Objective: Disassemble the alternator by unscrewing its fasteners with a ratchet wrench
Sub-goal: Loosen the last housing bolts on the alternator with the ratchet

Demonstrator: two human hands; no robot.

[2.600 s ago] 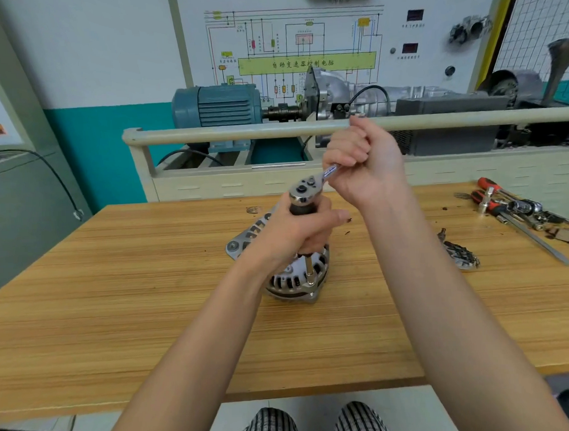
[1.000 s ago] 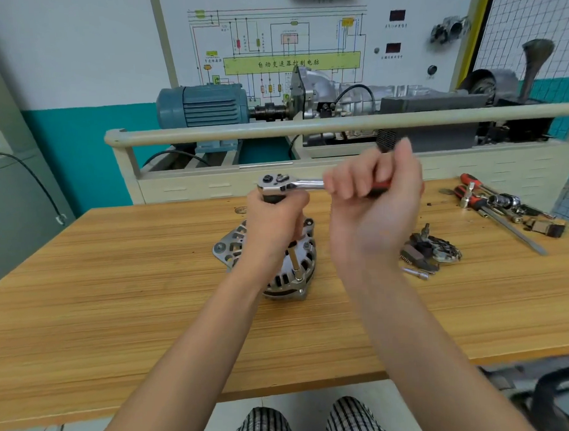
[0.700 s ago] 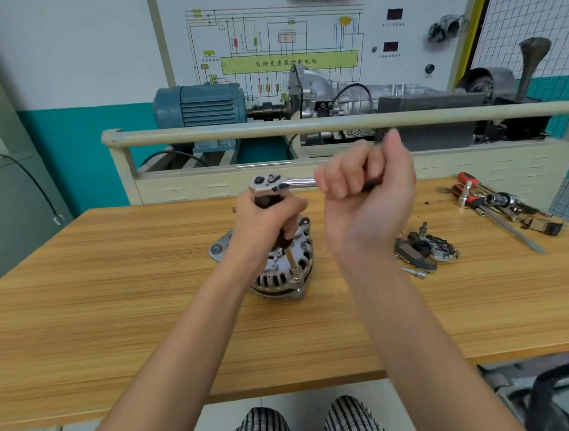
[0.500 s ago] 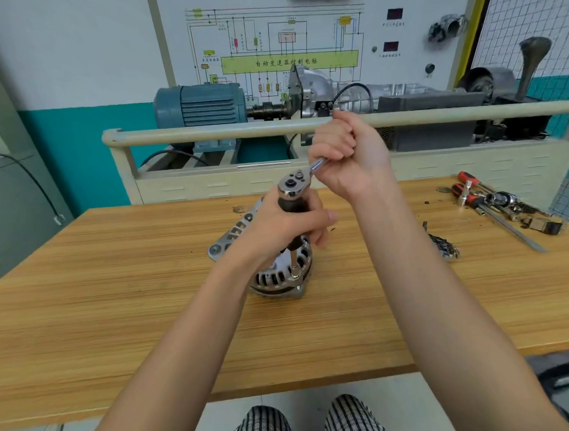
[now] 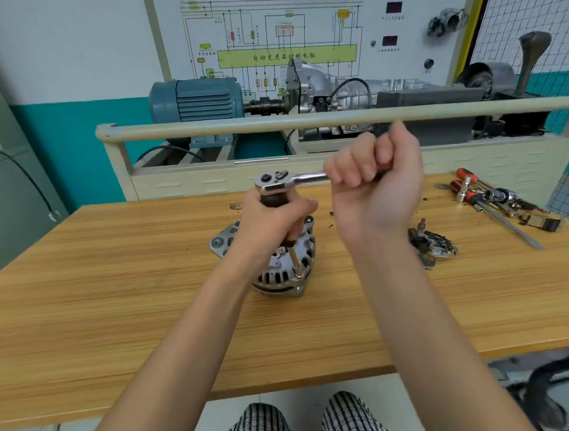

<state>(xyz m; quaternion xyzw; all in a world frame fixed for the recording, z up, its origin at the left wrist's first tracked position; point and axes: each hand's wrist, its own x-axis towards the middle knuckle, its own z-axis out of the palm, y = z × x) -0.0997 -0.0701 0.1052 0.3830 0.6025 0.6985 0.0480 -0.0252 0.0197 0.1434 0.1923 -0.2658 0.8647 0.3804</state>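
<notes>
Alternator (image 5: 280, 270) is sitting upright mid-desk (image 5: 118, 301), ribbed housing facing up, mounting ear sticking out to its left. Left hand (image 5: 273, 222) is wrapping its fingers (image 5: 304, 208) around the black socket/extension column directly under the ratchet head, steadying it; the chrome extension (image 5: 296, 263) is running down out of the fist and seating on a fastener at the near-right rim of the housing. Ratchet wrench (image 5: 288, 179) is lying roughly horizontal, head over the left fist, handle pointing right. Right hand (image 5: 375, 186) is clenching the handle, fingers (image 5: 346, 171) curled fully around it, red grip just showing between them, black handle end poking out past the fist. Versus 0.5 s ago: the handle is swinging back from pointing away toward the rail to pointing right, about where it was 1.0 s ago, so the stroke is cycling; left-hand grip is staying put, alternator is not shifting on the desk. The removed dark parts (image 5: 434, 245) right of the alternator are showing again now that the right forearm is clear of them. Screwdrivers (image 5: 469, 189) and loose bits are lying at the far right edge.
</notes>
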